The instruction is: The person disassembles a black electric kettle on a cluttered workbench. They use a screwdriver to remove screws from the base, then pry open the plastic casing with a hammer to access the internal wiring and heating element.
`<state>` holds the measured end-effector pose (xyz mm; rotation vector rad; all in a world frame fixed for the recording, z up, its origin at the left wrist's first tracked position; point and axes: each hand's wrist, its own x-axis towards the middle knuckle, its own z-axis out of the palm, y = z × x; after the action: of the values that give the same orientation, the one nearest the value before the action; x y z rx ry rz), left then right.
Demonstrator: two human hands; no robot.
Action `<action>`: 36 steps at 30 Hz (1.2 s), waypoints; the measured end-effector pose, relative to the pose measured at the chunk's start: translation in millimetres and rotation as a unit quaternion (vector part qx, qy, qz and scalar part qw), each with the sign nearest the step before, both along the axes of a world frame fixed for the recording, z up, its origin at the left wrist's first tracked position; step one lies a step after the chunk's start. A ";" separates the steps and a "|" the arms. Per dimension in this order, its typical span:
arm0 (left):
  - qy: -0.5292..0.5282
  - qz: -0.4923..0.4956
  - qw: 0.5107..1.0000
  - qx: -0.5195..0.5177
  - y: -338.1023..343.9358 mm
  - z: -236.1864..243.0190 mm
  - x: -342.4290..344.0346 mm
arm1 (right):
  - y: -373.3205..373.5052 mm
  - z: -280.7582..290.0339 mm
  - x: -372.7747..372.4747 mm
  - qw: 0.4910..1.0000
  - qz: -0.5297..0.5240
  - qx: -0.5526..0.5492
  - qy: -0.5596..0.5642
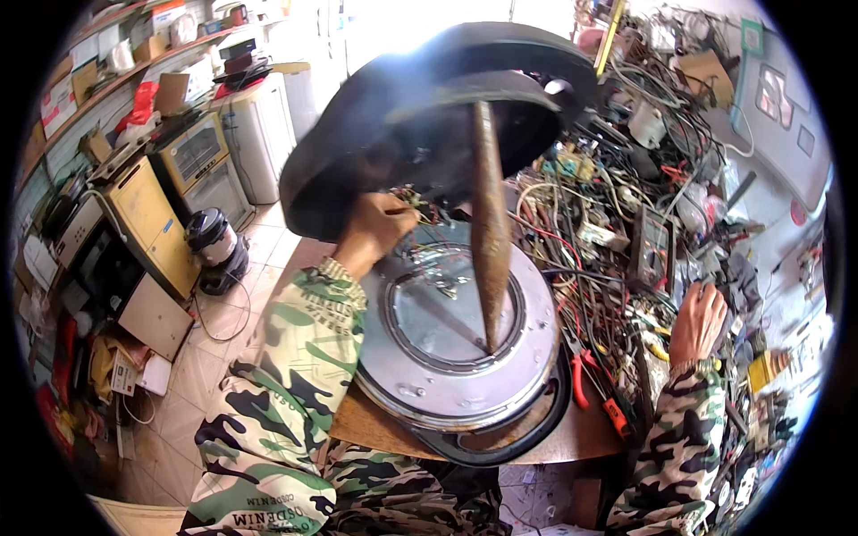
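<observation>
A round grey metal appliance base (527,357), like an electric griddle, sits on the bench with a black handle at its front. Tilted above it is a large black round cover (322,170). A rusty, spindle-shaped rod (490,223) stands between base and cover, its pointed lower end on the base's middle plate. My left hand (380,230) reaches under the cover, its fingers closed around a small bunch of thin wires (413,204). Over the tool clutter at the right, my right hand (699,322) extends with fingers slightly apart; their tips are partly hidden and nothing shows in them.
Red-handled pliers (581,375) and a red-and-black hand tool (617,415) lie right of the base. Tangled cables and parts (617,179) cover the bench's right side. On the tiled floor at left stand a rice-cooker-like appliance (214,241) and a yellow cabinet (147,214).
</observation>
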<state>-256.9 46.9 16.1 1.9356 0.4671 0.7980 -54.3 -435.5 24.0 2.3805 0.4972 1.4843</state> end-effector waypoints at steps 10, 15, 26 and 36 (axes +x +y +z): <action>-0.014 0.013 1.000 0.003 -2.9 -1.6 0.5 | 71.6 -28.6 -50.4 0.914 0.100 -0.009 0.394; -0.048 0.050 0.997 0.044 5.4 -10.7 -1.4 | 81.0 -26.3 -51.6 0.917 0.022 -0.037 0.396; -0.017 0.061 0.997 0.036 -12.3 6.9 -7.3 | 40.0 -49.1 -1.9 0.883 0.124 0.025 0.453; -0.084 0.030 0.995 0.039 4.3 -7.4 -7.4 | 12.6 18.8 -22.2 0.593 0.148 0.261 0.747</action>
<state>-264.3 51.2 8.7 1.9132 0.3975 1.0223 -76.5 -422.9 42.9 3.6039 0.8078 -0.9931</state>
